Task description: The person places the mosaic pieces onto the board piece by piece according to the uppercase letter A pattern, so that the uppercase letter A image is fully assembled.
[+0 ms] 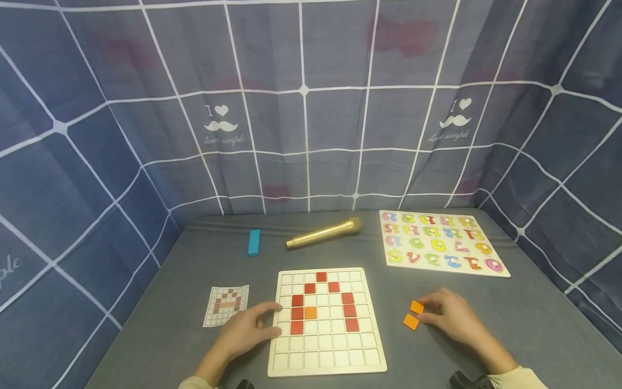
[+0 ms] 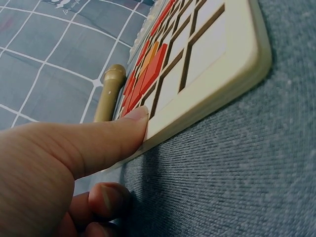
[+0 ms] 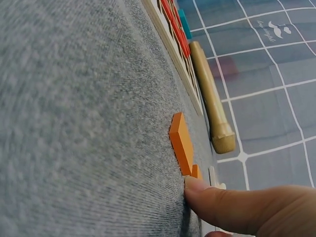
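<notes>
A pale grid board (image 1: 329, 359) lies in front of me, with several red tiles (image 1: 297, 313) set in an arch and one orange tile (image 1: 310, 313) inside the arch. My left hand (image 1: 243, 334) rests at the board's left edge; in the left wrist view its thumb (image 2: 116, 140) touches the rim. Right of the board, two loose orange tiles lie on the table, a nearer one (image 1: 411, 322) and a farther one (image 1: 416, 307). My right hand (image 1: 452, 316) has thumb and index finger about the right corner of the farther tile, which the thumb partly hides in the right wrist view.
A small printed pattern card (image 1: 218, 319) lies left of the board. Behind the board are a blue block (image 1: 254, 243) and a gold microphone (image 1: 324, 233). A number puzzle board (image 1: 437, 258) lies at the back right. Checked cloth (image 1: 335, 119) hangs around the table.
</notes>
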A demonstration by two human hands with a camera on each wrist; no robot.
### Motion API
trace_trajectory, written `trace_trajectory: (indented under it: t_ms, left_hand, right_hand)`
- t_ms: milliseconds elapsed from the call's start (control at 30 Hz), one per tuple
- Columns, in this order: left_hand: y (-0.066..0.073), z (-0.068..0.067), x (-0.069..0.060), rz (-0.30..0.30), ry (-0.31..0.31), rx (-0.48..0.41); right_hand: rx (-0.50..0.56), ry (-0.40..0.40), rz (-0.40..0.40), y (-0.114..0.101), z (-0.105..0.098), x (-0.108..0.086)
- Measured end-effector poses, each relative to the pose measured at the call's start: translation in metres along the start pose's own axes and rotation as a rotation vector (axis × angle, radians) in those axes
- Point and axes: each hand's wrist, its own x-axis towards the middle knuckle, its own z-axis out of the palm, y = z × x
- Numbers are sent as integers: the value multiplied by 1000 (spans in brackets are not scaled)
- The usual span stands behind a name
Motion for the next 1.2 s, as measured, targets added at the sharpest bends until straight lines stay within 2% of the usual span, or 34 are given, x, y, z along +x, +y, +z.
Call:
trace_trajectory:
  t_ms: [333,567,1033,1200]
  left_hand:
    - [1,1,0,11,16,7]
    - [1,1,0,5,20,-1]
    - [3,1,0,7,21,-1]
    - [4,1,0,3,28,0]
  right_hand:
    - [84,21,82,-3,-3,0]
    - [123,3,75,-19,-2,11]
    - [202,-48,-36,-66,22,38]
    - [215,-51,-116,-81,33,47]
